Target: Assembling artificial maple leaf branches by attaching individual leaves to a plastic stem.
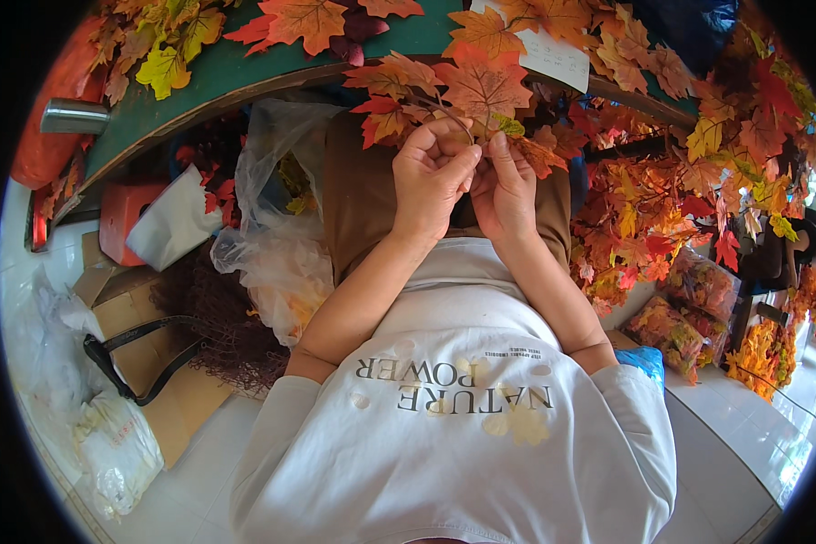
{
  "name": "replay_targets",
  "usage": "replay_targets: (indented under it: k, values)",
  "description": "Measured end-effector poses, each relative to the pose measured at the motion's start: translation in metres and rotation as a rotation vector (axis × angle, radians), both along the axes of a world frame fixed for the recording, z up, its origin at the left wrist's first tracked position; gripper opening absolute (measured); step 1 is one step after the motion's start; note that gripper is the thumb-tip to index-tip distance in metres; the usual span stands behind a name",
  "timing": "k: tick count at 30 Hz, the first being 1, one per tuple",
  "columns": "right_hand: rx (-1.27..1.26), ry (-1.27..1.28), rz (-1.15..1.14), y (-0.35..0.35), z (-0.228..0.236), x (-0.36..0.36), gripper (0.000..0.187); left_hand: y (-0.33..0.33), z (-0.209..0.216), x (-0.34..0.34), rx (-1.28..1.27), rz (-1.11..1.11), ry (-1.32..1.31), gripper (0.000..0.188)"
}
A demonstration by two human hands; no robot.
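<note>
Both of my hands are raised close together above my lap, just short of the green table edge. My left hand (431,181) is closed in a pinch on the thin brown stem of an artificial maple leaf branch (485,83). Its orange and red leaves fan out beyond my fingers. My right hand (506,192) is closed too, thumb and fingers pinching the branch's stems beside the left fingertips. A small yellow-green leaf (508,124) shows at the right fingertips. The exact spot where the fingers meet the stems is partly hidden.
Loose maple leaves (304,23) lie on the green table (218,77). Dense leaf garlands (644,218) hang at the right, above bagged leaves (689,317). Clear plastic bags (276,245), a cardboard box (186,390) with brown stems (213,317), and a black strap (109,358) are at the left.
</note>
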State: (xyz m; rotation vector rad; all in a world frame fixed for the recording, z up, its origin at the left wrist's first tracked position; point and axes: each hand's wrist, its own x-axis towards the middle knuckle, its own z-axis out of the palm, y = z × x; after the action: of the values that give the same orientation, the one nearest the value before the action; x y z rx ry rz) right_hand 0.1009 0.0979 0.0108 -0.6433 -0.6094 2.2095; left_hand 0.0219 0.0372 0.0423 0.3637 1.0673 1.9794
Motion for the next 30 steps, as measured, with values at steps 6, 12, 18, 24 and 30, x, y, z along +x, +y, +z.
replay_targets:
  k: [6, 12, 18, 24, 30]
  values:
    - [0.014, -0.018, -0.005, -0.001, 0.002, -0.001, 0.014, 0.000, 0.000, 0.000, -0.019, 0.007, -0.010, 0.027]
    - [0.051, -0.037, 0.015, 0.003, 0.003, 0.001, 0.010, -0.001, -0.001, -0.003, -0.027, -0.002, 0.005, 0.026]
    - [0.053, -0.012, 0.001, 0.002, 0.003, 0.002, 0.006, -0.001, -0.004, -0.005, -0.002, -0.012, 0.019, 0.025]
    - [0.075, 0.008, 0.001, 0.001, -0.010, 0.004, 0.004, -0.002, -0.007, -0.007, 0.026, -0.037, -0.009, 0.025]
    - [0.163, -0.058, 0.012, 0.005, -0.013, 0.005, 0.007, -0.007, -0.013, -0.016, -0.009, -0.125, -0.006, 0.023]
